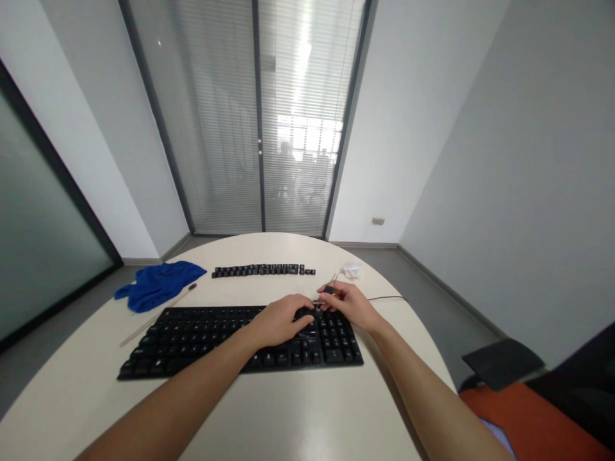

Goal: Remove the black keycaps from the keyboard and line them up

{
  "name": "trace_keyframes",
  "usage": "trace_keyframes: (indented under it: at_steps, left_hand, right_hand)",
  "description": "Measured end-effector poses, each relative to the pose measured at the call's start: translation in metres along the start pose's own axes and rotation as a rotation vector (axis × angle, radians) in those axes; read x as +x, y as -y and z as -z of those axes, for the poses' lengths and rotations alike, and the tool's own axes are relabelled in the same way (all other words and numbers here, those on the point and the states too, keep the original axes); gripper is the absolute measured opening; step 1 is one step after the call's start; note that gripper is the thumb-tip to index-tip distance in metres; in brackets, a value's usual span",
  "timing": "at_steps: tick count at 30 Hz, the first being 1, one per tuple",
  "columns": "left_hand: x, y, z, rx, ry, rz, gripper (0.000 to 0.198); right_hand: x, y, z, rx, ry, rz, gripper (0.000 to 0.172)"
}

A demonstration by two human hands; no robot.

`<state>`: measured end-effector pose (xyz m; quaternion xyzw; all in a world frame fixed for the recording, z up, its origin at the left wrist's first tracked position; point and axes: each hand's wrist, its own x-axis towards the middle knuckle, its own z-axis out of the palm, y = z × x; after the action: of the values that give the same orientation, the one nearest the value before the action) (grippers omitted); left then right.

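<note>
The black keyboard [202, 339] lies on the near middle of the round table [298, 416]. The left hand [278, 320] rests palm down on its right part, fingers loosely curled onto the keys; whether they grip one cannot be told. The right hand [350, 304], at the keyboard's far right corner, pinches a small dark piece [328, 290] in its fingertips. A cable [387, 298] runs off to the right. Beyond lie a row of loose keycaps [262, 271] and a white wad [352, 270]. A blue cloth [158, 283] and thin stick [156, 317] lie left.
</note>
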<state>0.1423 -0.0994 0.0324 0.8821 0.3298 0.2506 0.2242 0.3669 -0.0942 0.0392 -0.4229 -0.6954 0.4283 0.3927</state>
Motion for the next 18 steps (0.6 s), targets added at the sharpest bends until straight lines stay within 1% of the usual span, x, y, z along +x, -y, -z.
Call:
trace_keyframes:
  at_steps: [5,10,15,18]
  left_hand:
    - [0.001,0.002,-0.001,-0.046,-0.007,-0.005,0.025]
    - [0.003,0.007,-0.003,-0.127,-0.025,-0.018,0.019]
    - [0.005,0.01,-0.001,-0.186,-0.031,-0.019,0.017]
    - [0.005,0.009,0.001,-0.213,-0.025,0.009,0.017]
  right_hand:
    - [-0.002,0.005,-0.006,-0.025,0.011,0.04,0.038]
    - [-0.002,0.008,-0.011,-0.068,0.008,0.064,0.038]
    - [-0.002,0.011,-0.012,-0.207,-0.031,0.096,0.034]
    - [-0.001,0.01,-0.013,-0.28,-0.055,0.111,0.033]
